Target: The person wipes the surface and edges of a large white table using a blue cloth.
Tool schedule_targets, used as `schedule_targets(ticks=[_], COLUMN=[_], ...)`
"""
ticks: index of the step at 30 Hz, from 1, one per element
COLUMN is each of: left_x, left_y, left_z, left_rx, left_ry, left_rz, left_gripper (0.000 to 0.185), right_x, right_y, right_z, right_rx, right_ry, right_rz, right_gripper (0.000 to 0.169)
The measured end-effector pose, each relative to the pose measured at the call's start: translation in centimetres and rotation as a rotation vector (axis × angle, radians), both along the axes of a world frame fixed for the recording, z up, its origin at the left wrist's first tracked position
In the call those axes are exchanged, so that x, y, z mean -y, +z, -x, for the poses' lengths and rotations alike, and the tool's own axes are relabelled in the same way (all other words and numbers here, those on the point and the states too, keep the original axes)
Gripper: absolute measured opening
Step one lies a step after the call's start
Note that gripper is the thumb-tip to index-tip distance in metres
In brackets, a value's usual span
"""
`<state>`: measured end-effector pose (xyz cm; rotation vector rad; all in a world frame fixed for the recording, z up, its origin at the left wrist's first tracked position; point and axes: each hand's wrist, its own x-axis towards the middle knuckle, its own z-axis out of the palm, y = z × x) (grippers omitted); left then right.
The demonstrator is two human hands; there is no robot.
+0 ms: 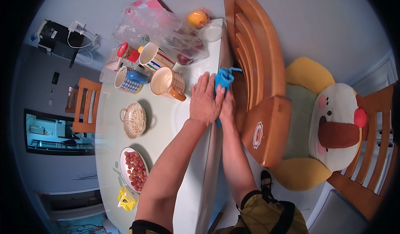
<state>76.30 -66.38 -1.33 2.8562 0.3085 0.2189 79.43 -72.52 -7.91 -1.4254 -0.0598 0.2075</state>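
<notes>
A blue cloth is bunched at the edge of the pale table, and a strip of it hangs lower down beside the wrists. My right hand grips it against the side of the table edge, with the fingers partly hidden. Flat on the tabletop beside it rests my left hand, fingers stretched forward and nothing visible beneath them. Its thumb reaches over towards the cloth and my right hand. Just left of my left hand stands a checked mug with an orange handle.
Around the table are a striped mug, a blue-checked mug, a woven basket, a plate of grapes, a yellow packet and a plastic bag of fruit. A wooden chair stands close right; a plush cushion lies beyond.
</notes>
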Motion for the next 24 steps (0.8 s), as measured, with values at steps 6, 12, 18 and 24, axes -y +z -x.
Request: schedule_targets(ticks=[6, 12, 18, 24], left_x=[0.2, 0.6, 0.5, 0.1], left_y=[0.5, 0.9, 0.6, 0.1], left_z=[-0.5, -0.9, -1.2, -1.0], left_rx=[-0.025, -0.071, -0.097, -0.067], left_ry=[-0.002, 0.008, 0.021, 0.019], left_rz=[-0.030, -0.070, -0.144, -0.134], left_gripper=[0.063, 0.066, 0.071, 0.071], right_x=[-3.2, -4.6, -4.9, -2.9], right_y=[-1.3, -6.7, -9.2, -9.0], right_z=[-8.1, -10.5, -9.9, -4.7], right_rx=[-0.093, -0.215, -0.373, -0.199], right_ry=[-0.176, -0.180, -0.167, -0.071], right_rz=[0.151, 0.124, 0.325, 0.286], right_gripper=[0.048, 0.054, 0.052, 0.045])
